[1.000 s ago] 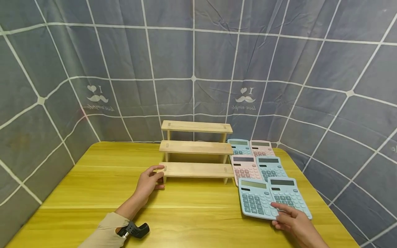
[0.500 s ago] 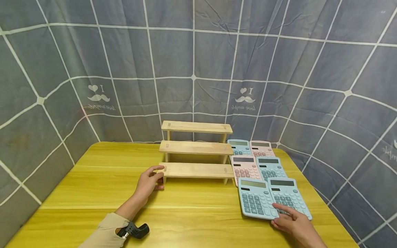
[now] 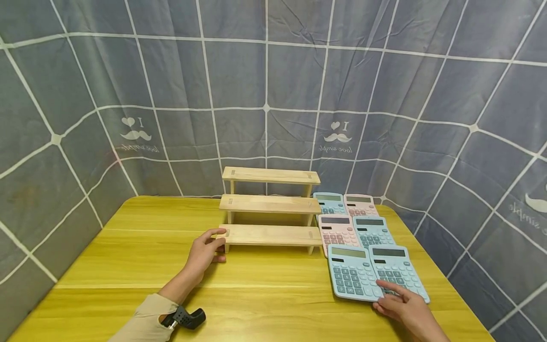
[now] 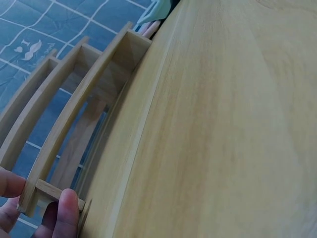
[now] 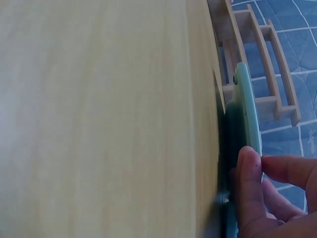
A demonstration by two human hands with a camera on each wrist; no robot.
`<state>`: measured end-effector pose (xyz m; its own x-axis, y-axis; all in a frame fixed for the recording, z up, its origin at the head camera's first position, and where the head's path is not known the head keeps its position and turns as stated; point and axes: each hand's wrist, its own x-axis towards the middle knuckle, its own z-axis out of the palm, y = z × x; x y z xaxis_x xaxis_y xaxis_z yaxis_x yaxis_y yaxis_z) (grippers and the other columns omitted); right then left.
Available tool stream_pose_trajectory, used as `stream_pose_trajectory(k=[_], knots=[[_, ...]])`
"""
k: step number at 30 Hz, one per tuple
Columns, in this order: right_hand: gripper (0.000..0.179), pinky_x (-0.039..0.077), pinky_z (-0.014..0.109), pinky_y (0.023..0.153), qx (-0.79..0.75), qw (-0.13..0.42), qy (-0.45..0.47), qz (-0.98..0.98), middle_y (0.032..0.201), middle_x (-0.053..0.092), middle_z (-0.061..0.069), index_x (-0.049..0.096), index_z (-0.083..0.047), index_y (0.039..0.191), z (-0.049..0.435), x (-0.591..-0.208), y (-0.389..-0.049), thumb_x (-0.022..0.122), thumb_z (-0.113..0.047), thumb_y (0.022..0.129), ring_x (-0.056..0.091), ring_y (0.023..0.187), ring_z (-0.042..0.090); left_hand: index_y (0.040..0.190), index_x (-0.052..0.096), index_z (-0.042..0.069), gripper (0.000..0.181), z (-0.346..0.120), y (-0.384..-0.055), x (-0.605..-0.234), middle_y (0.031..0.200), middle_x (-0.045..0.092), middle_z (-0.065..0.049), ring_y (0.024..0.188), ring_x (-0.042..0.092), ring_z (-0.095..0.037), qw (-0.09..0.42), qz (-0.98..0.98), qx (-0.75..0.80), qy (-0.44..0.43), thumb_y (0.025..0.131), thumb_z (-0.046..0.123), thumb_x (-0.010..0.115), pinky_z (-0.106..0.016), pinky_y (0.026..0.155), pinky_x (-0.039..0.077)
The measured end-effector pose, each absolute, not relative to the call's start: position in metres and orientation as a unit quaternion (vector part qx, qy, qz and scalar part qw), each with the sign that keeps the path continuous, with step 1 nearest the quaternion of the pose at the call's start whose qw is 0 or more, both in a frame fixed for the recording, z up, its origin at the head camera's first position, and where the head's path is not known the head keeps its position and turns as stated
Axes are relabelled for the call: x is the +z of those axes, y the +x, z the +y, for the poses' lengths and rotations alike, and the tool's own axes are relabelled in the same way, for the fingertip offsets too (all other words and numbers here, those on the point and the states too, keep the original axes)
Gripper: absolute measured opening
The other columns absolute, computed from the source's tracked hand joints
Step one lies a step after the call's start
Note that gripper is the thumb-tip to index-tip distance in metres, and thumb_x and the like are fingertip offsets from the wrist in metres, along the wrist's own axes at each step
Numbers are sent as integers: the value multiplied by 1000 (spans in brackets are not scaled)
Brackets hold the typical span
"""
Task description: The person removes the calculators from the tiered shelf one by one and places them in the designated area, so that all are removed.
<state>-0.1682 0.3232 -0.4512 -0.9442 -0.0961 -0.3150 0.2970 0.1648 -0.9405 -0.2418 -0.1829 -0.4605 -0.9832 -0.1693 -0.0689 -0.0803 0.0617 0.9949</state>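
Note:
A three-tier wooden stand [image 3: 269, 204] stands at the back middle of the table. My left hand [image 3: 203, 254] grips the left end of its lowest tier; in the left wrist view, fingertips [image 4: 68, 210] lie against the leg. My right hand [image 3: 406, 306] pinches a light blue calculator [image 3: 352, 273] by its lower right corner. In the right wrist view that calculator [image 5: 247, 111] shows edge-on, its top end raised off the table. Its right side overlaps another blue calculator [image 3: 395, 266] in the head view.
Behind these lie a pink calculator [image 3: 337, 230], a blue one [image 3: 373, 230], and at the back another blue [image 3: 330, 203] and pink one [image 3: 360, 204]. They sit right beside the stand. A grey curtain [image 3: 265, 85] with white lines surrounds the yellow wooden table [image 3: 265, 304].
Almost nothing differs. The fingers of my right hand have shifted very slightly at the corner of the held calculator; my left hand stays on the stand.

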Motion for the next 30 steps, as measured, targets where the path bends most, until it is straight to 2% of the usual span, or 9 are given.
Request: stream_pose_trajectory(k=[5,12,19,25,30], knots=[[64,59,32,86,-655,150,89,735,99,75,13,35,12,149,322,-451,-166,65,-7,97,74,92,22,136,60,9,37,-182,-242,-461,102,59,-15,90,61,-26,31,-729,-678,88,100,14,57,-31,66,61],[66,58,35,90,-684,109,164,702,110,67,17,32,12,150,311,-448,-165,65,-2,94,73,95,24,136,60,9,37,-183,-242,-460,101,58,-15,91,60,-26,28,-728,-680,87,100,14,57,-32,68,61],[63,58,35,91,-709,102,174,675,115,63,20,32,16,147,309,-446,-164,63,3,94,73,94,25,136,60,9,36,-184,-242,-459,100,59,-14,90,59,-25,28,-727,-680,89,100,14,57,-32,67,61],[64,57,37,94,-714,103,179,669,131,52,28,29,19,147,310,-449,-163,62,4,93,73,97,25,134,61,8,36,-183,-244,-458,99,60,-14,87,59,-23,31,-725,-682,91,99,13,58,-31,65,61],[66,57,39,92,-705,102,191,675,123,60,26,31,19,145,312,-451,-161,66,3,92,73,97,26,134,61,8,36,-183,-243,-459,100,59,-14,87,59,-23,28,-726,-680,94,99,13,58,-31,65,61]])
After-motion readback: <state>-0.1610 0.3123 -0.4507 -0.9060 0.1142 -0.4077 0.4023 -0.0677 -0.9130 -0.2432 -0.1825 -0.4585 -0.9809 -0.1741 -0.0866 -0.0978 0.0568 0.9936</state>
